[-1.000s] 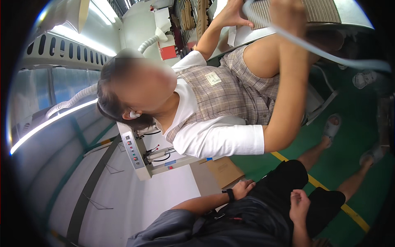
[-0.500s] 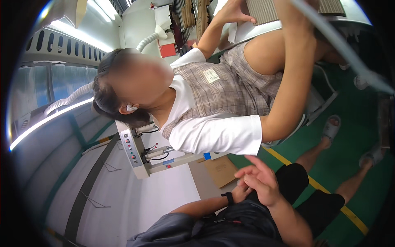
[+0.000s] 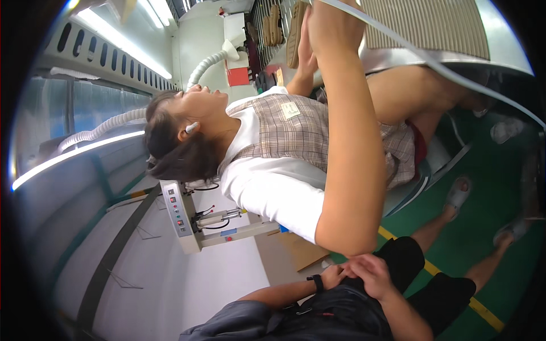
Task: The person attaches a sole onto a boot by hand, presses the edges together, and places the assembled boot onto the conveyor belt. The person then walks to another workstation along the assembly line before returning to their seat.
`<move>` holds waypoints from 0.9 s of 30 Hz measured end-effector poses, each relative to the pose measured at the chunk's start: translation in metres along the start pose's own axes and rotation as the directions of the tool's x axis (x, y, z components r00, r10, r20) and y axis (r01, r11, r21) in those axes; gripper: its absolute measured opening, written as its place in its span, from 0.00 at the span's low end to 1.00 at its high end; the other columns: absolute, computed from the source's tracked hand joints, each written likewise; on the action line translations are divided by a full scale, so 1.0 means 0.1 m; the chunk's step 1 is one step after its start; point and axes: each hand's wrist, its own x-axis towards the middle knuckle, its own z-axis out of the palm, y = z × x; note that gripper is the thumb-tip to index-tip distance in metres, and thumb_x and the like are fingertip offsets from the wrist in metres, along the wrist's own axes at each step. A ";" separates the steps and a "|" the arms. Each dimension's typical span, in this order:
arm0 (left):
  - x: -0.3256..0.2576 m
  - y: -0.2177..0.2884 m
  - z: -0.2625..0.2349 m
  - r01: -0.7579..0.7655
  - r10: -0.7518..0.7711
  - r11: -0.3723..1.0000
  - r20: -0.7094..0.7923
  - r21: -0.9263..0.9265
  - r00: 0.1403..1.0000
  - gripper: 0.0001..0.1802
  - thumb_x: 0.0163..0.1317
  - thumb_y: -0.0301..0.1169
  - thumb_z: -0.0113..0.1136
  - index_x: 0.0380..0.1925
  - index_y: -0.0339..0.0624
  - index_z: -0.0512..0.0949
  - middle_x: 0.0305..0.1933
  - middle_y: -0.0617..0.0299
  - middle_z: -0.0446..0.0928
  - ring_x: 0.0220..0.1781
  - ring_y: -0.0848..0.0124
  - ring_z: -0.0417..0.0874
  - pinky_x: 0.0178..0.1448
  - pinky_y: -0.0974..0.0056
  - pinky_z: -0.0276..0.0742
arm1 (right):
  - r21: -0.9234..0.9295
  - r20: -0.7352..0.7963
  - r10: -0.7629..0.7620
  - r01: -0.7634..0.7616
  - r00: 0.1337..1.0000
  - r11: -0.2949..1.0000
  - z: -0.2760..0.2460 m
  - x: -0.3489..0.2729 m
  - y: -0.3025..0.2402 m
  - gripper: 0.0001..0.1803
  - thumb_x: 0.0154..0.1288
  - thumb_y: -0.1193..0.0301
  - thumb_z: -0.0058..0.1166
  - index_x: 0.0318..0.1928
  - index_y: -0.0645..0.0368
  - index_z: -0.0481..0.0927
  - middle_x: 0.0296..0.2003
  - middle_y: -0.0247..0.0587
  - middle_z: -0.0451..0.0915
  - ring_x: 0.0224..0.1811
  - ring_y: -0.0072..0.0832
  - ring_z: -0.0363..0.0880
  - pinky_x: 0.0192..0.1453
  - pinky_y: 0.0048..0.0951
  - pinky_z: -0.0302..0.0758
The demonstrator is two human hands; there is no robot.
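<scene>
Here, right hand (image 3: 372,273) over left hand (image 3: 333,277).

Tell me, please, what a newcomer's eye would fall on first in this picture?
First, the co-worker in a checked vest fills the middle, one bare arm reaching up across the frame. Below, the wearer's hands meet in the lap, left hand beside right hand, above a green floor.

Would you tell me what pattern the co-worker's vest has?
A beige and brown plaid check, shown in the head view: vest.
</scene>
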 end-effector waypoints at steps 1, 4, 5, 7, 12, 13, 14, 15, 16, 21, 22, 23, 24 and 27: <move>0.04 0.05 -0.02 -0.027 0.027 1.000 0.002 -0.007 1.000 0.22 0.78 0.42 0.47 0.54 0.34 0.79 0.48 0.38 0.83 0.55 0.43 0.83 0.61 0.47 0.77 | -0.090 -0.164 0.101 -0.117 0.981 0.989 -0.26 -0.15 0.16 0.13 0.73 0.72 0.59 0.53 0.65 0.81 0.44 0.44 0.87 0.41 0.27 0.87 0.48 0.28 0.83; 0.05 0.28 -0.09 0.097 -0.098 0.993 0.006 0.070 0.995 0.22 0.78 0.42 0.46 0.53 0.34 0.79 0.51 0.38 0.80 0.55 0.42 0.82 0.58 0.48 0.78 | -0.334 -0.489 -0.030 -0.156 0.872 0.930 -0.87 -0.83 0.42 0.10 0.72 0.73 0.58 0.50 0.62 0.82 0.38 0.41 0.87 0.37 0.25 0.86 0.41 0.25 0.81; 0.05 0.35 -0.09 0.067 -0.067 0.996 0.003 0.060 0.998 0.22 0.78 0.42 0.46 0.53 0.34 0.79 0.51 0.38 0.80 0.55 0.42 0.82 0.58 0.48 0.78 | -0.362 -0.565 -0.103 -0.134 0.819 0.923 -1.05 -1.10 0.39 0.09 0.73 0.74 0.55 0.50 0.62 0.82 0.38 0.41 0.87 0.36 0.24 0.85 0.39 0.23 0.80; 0.07 0.59 -0.14 0.092 -0.094 0.995 -0.084 -0.033 0.992 0.25 0.78 0.46 0.46 0.53 0.35 0.81 0.49 0.36 0.82 0.53 0.41 0.83 0.59 0.47 0.77 | -0.407 -0.707 -0.301 -0.021 0.640 0.913 -1.29 -1.63 0.17 0.08 0.74 0.74 0.53 0.48 0.61 0.81 0.34 0.37 0.84 0.32 0.20 0.82 0.36 0.20 0.77; 0.20 1.14 -0.13 0.060 -0.059 0.998 -0.095 0.009 0.994 0.28 0.77 0.50 0.46 0.50 0.35 0.82 0.47 0.36 0.83 0.52 0.40 0.83 0.58 0.45 0.77 | -0.621 -0.766 -0.598 -0.030 0.236 0.783 -1.59 -2.95 -0.27 0.05 0.74 0.75 0.52 0.45 0.56 0.81 0.31 0.34 0.82 0.29 0.19 0.78 0.34 0.22 0.77; 0.20 1.43 -0.12 -0.014 0.011 1.000 -0.162 -0.017 0.987 0.28 0.76 0.50 0.46 0.49 0.35 0.82 0.47 0.36 0.83 0.52 0.40 0.83 0.57 0.45 0.77 | -0.701 -0.709 -0.674 -0.099 0.208 0.706 -1.75 -3.26 -0.23 0.05 0.73 0.77 0.52 0.42 0.56 0.81 0.30 0.34 0.81 0.29 0.20 0.79 0.33 0.23 0.78; 0.25 1.53 -0.08 -0.073 0.062 0.996 -0.194 -0.051 0.979 0.28 0.76 0.50 0.47 0.50 0.35 0.82 0.47 0.36 0.83 0.52 0.40 0.83 0.58 0.45 0.77 | -0.684 -0.723 -0.673 -0.020 0.158 0.730 -1.79 -3.42 -0.26 0.05 0.73 0.79 0.52 0.41 0.57 0.80 0.30 0.35 0.81 0.29 0.22 0.80 0.34 0.25 0.79; 0.35 1.55 -0.03 -0.013 0.003 0.998 -0.175 -0.054 0.984 0.28 0.75 0.51 0.49 0.49 0.35 0.82 0.47 0.37 0.83 0.51 0.41 0.84 0.57 0.45 0.78 | -0.714 -0.693 -0.710 0.021 0.123 0.700 -1.84 -3.54 -0.31 0.05 0.73 0.81 0.51 0.41 0.59 0.80 0.30 0.36 0.82 0.30 0.23 0.81 0.35 0.26 0.81; 0.51 1.55 0.04 -0.092 0.078 0.994 -0.204 -0.059 0.976 0.27 0.73 0.50 0.51 0.47 0.36 0.84 0.47 0.39 0.84 0.52 0.43 0.84 0.58 0.46 0.78 | -0.711 -0.695 -0.714 0.069 0.082 0.700 -1.82 -3.65 -0.44 0.06 0.73 0.82 0.50 0.42 0.61 0.81 0.30 0.37 0.83 0.30 0.24 0.81 0.36 0.26 0.82; 0.94 2.49 0.07 -0.198 0.174 0.975 -0.201 -0.104 0.964 0.23 0.68 0.49 0.60 0.48 0.40 0.85 0.46 0.48 0.87 0.51 0.50 0.87 0.59 0.52 0.80 | -0.640 -0.666 -0.734 -0.404 -0.132 0.653 -1.57 -4.38 -0.92 0.07 0.63 0.73 0.61 0.29 0.63 0.85 0.27 0.36 0.84 0.29 0.23 0.81 0.36 0.28 0.78; 0.98 2.63 0.11 -0.222 0.194 0.967 -0.205 -0.125 0.959 0.23 0.68 0.49 0.60 0.48 0.40 0.85 0.46 0.48 0.87 0.51 0.50 0.87 0.59 0.52 0.80 | -0.614 -0.672 -0.724 -0.431 -0.153 0.661 -1.41 -4.47 -0.95 0.09 0.61 0.70 0.64 0.30 0.63 0.87 0.26 0.36 0.84 0.30 0.25 0.81 0.38 0.31 0.78; 1.00 2.87 0.16 -0.245 0.216 0.960 -0.200 -0.136 0.956 0.23 0.67 0.48 0.62 0.48 0.41 0.86 0.47 0.48 0.87 0.52 0.52 0.87 0.59 0.53 0.80 | -0.560 -0.717 -0.676 -0.440 -0.167 0.702 -1.50 -4.72 -0.91 0.08 0.61 0.69 0.64 0.33 0.62 0.88 0.26 0.35 0.84 0.30 0.25 0.81 0.39 0.33 0.78; 0.96 2.99 0.20 -0.241 0.206 0.959 -0.214 -0.152 0.955 0.22 0.66 0.48 0.63 0.48 0.41 0.86 0.47 0.48 0.87 0.52 0.53 0.88 0.59 0.54 0.80 | -0.504 -0.756 -0.634 -0.473 -0.163 0.723 -1.44 -4.82 -0.90 0.11 0.61 0.65 0.65 0.35 0.61 0.89 0.29 0.41 0.86 0.35 0.31 0.85 0.44 0.36 0.80; 0.87 3.34 0.39 -0.278 0.249 0.954 -0.221 -0.114 0.943 0.22 0.66 0.48 0.63 0.46 0.41 0.86 0.45 0.48 0.87 0.51 0.53 0.88 0.59 0.54 0.81 | -0.458 -0.710 -0.697 -0.686 -0.100 0.565 -1.43 -5.05 -0.85 0.13 0.63 0.63 0.64 0.37 0.59 0.90 0.28 0.42 0.87 0.30 0.34 0.85 0.41 0.37 0.80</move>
